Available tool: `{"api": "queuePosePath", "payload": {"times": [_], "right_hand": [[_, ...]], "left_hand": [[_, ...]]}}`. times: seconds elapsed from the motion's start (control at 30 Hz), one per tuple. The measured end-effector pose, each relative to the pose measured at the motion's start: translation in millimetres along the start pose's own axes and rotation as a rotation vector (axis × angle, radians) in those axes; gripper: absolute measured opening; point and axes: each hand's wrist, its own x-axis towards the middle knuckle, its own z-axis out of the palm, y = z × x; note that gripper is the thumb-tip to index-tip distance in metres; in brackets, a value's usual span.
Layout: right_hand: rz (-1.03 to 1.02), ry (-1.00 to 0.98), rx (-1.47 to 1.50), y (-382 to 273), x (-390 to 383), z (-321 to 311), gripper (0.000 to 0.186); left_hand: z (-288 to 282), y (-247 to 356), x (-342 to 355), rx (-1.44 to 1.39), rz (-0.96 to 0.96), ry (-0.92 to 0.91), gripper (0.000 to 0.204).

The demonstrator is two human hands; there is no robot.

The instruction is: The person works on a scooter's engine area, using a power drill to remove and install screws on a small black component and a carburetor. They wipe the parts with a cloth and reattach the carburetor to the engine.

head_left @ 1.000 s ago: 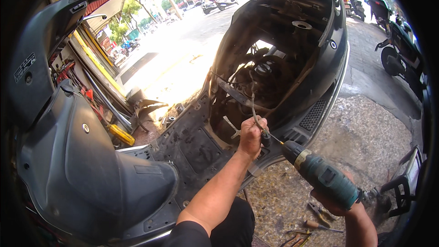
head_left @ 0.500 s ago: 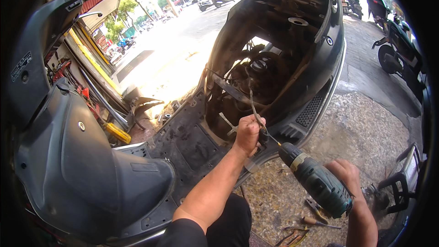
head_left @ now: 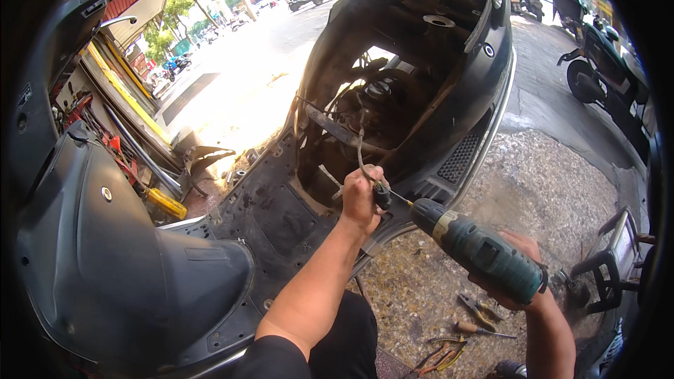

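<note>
My left hand [head_left: 359,203] is closed around a cable [head_left: 361,153] and the black cylindrical part [head_left: 381,196] at its end. That cable runs up into the open body of a dark scooter [head_left: 460,119]. In my right hand [head_left: 521,244] is a green and black cordless drill [head_left: 484,256], gripped by the handle, most of which is hidden. Its thin bit [head_left: 401,199] points left, with the tip at or very near the black part; whether it is inside cannot be made out. A pale metal T-shaped piece [head_left: 330,177] stands just left of my left hand.
The scooter's footboard [head_left: 284,221] and front panel [head_left: 133,245] fill the left. On the stone ground at lower right lie pliers [head_left: 479,312], a wooden-handled screwdriver [head_left: 484,329] and yellow-handled tools [head_left: 442,356]. A black-framed object [head_left: 607,267] stands at far right.
The whole view has shifted, moving the scene left and slightly up. The drill has risen a little and lies more level. More of the black part now shows beside my left hand.
</note>
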Motion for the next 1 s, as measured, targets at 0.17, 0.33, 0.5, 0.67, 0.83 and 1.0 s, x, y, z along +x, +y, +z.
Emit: {"api": "queuePosePath", "payload": {"times": [0.17, 0.33, 0.5, 0.67, 0.83, 1.0], "right_hand": [[0.262, 0.058, 0.198, -0.9, -16.2, -3.1, 0.029], [0.673, -0.029, 0.522, 17.9, -35.8, -11.5, 0.035], [0.852, -0.298, 0.621, 55.3, -56.7, 31.8, 0.044], [0.955, -0.528, 0.784, 72.9, -106.4, 106.5, 0.039], [1.281, -0.712, 0.839, 88.9, -152.1, 142.8, 0.031], [1.399, -0.702, 0.771, 106.0, -178.5, 150.4, 0.032]], "left_hand": [[-15.9, 4.9, 2.5, -0.225, -0.179, -0.184, 0.029], [-10.7, 13.3, 3.5, -0.351, -0.272, -0.123, 0.022], [9.4, 8.7, 1.1, -0.323, -0.283, 0.074, 0.03], [20.4, -2.0, 3.4, -0.201, -0.264, 0.055, 0.033], [24.5, -5.6, 3.8, -0.149, -0.214, -0.013, 0.039], [32.0, -12.0, 5.4, -0.135, -0.146, 0.0, 0.041]]}}
